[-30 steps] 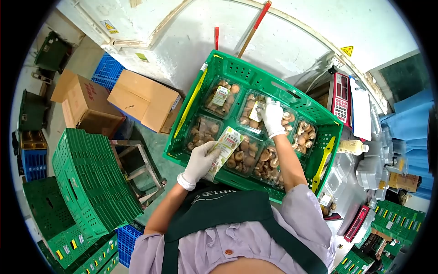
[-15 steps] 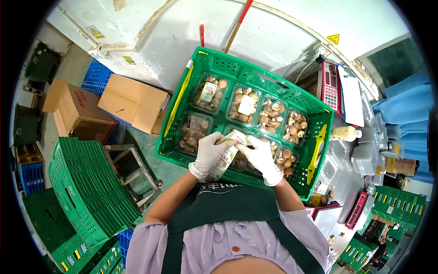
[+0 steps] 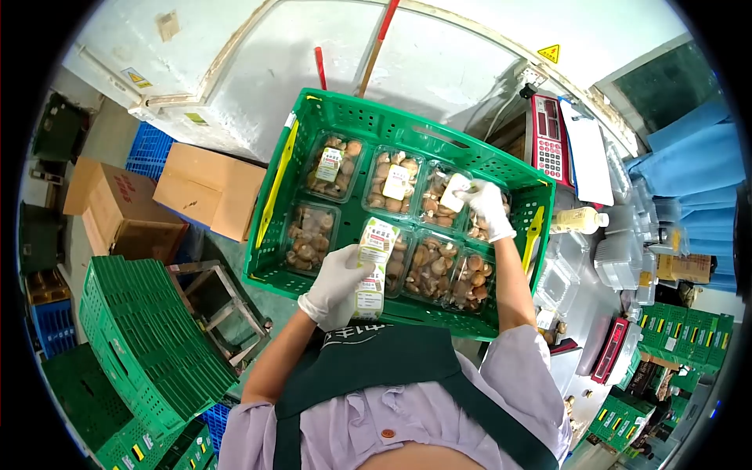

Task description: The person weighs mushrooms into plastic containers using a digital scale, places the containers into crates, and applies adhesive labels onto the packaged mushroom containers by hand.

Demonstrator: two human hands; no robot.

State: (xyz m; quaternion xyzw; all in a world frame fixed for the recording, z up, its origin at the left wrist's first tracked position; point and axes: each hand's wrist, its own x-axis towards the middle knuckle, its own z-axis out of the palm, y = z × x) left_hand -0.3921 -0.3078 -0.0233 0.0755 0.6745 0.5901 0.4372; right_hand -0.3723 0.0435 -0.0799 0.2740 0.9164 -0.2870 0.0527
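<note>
In a white glove, my left hand point(image 3: 338, 287) is closed around a strip of printed labels point(image 3: 377, 244), which stands out above and below the fingers. My right hand point(image 3: 489, 210), also gloved, pinches the edge of a pale label point(image 3: 453, 193) over a clear pack of brown mushrooms point(image 3: 439, 212). Whether that label lies fully against the lid I cannot tell. Two packs to the left in the back row, one mushroom pack point(image 3: 341, 184) and another mushroom pack point(image 3: 378, 196), bear labels. Several packs fill a green crate point(image 3: 392, 109); the back-right mushroom pack point(image 3: 478, 229) is partly hidden by my right hand.
Right of the crate are a red-and-white scale point(image 3: 550, 145), a bottle point(image 3: 578, 220) and stacked clear trays point(image 3: 619, 257). At left stand cardboard boxes point(image 3: 205, 188) and nested green crates point(image 3: 149, 337). A white wall point(image 3: 439, 59) rises behind.
My hands have parted: the right one moved up and right with a label to the third back-row pack. My left hand keeps the label strip, now more upright. The view has shifted slightly.
</note>
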